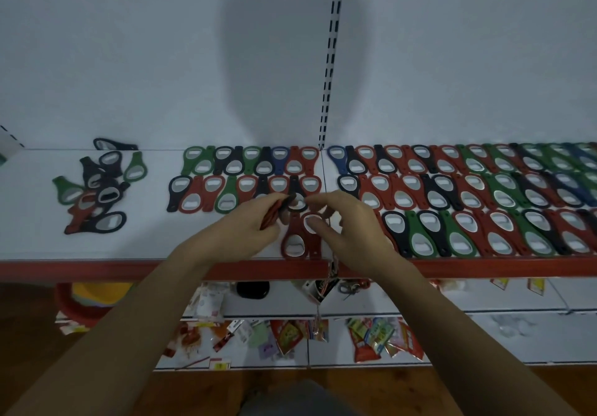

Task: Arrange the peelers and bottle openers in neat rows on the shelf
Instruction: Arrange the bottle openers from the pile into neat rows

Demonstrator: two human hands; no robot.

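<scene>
Red, black, green and blue bottle openers lie in rows (pixel 452 189) across the white shelf (pixel 38 238). My left hand (pixel 248 228) grips a small stack of red and black openers (pixel 274 213) above the shelf's middle. Beside it my right hand (pixel 345 225) has curled fingers, one fingertip resting on a red opener (pixel 311 228) near the front edge. Next to that one lies another red opener (pixel 292 244). A loose pile of openers (pixel 97 189) sits at the left.
The shelf has a red front lip (pixel 97 268). A slotted upright (pixel 329 60) runs up the white back wall. Below hang packets (pixel 284 335) on lower shelves. A red and yellow tub (pixel 87 299) stands on the floor at the left.
</scene>
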